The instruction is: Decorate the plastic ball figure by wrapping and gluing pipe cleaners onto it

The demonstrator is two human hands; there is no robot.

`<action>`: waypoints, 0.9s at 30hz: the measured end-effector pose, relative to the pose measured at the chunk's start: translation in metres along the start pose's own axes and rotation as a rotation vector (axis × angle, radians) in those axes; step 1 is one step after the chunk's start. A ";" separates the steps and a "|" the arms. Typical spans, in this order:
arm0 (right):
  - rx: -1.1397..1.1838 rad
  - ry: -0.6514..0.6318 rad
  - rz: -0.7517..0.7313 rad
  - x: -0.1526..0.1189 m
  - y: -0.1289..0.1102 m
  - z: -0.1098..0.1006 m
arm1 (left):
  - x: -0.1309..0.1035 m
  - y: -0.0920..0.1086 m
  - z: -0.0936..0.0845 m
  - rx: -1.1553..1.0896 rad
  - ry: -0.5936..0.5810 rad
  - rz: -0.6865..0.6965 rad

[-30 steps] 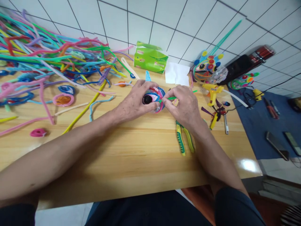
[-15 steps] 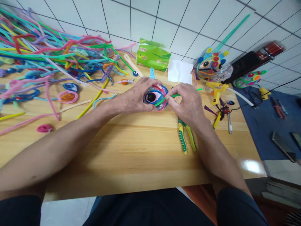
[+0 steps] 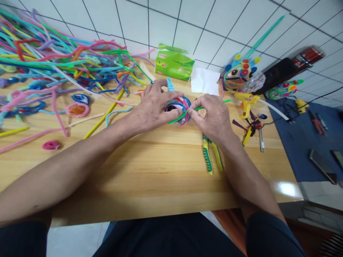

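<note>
A rounded craft figure [image 3: 185,103] wrapped in blue, pink and red pipe cleaners sits mid-table, with a dark eye and a light-blue spiral horn [image 3: 170,85]. My left hand [image 3: 155,105] is closed around its left side, the thumb lying across the eye and partly covering it. A green pipe cleaner [image 3: 182,116] runs along the figure's lower front. My right hand [image 3: 213,114] pinches this strand at the figure's right side, and its far end sticks out beyond the knuckles. Yellow-green pliers [image 3: 207,155] lie just below my right hand.
A heap of colourful pipe cleaners [image 3: 66,60] covers the back left. Behind the figure are a green tissue pack [image 3: 174,63] and white paper [image 3: 205,81]. On the right are a yellow glue gun [image 3: 245,103], a decorated craft piece [image 3: 235,76] and a dark red-topped flask [image 3: 289,69].
My left thumb has come across the eye to the green strand, and the left fingers have shifted. The strand's left end now reaches further left. My right hand keeps its pinch.
</note>
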State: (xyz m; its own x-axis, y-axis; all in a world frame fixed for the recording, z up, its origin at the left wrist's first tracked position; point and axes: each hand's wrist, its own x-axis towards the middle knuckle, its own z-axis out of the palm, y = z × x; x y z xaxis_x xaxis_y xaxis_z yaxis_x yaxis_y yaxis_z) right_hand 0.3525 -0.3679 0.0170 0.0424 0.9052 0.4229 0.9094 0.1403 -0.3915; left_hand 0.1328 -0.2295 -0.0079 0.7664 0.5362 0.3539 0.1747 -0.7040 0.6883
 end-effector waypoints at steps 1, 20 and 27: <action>0.006 -0.003 0.003 0.000 0.000 0.000 | 0.001 0.000 0.000 0.007 -0.003 0.007; -0.100 0.063 -0.004 0.003 0.019 -0.004 | 0.021 -0.023 0.013 -0.033 -0.069 0.143; -0.089 0.072 -0.013 0.004 0.018 -0.002 | 0.013 -0.021 0.019 -0.015 0.063 0.074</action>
State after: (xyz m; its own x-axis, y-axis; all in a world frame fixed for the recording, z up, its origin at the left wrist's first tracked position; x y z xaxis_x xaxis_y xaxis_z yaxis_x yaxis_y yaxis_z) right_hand 0.3701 -0.3628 0.0130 0.0574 0.8717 0.4866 0.9430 0.1128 -0.3132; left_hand 0.1505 -0.2165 -0.0295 0.7367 0.5111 0.4428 0.1089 -0.7359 0.6682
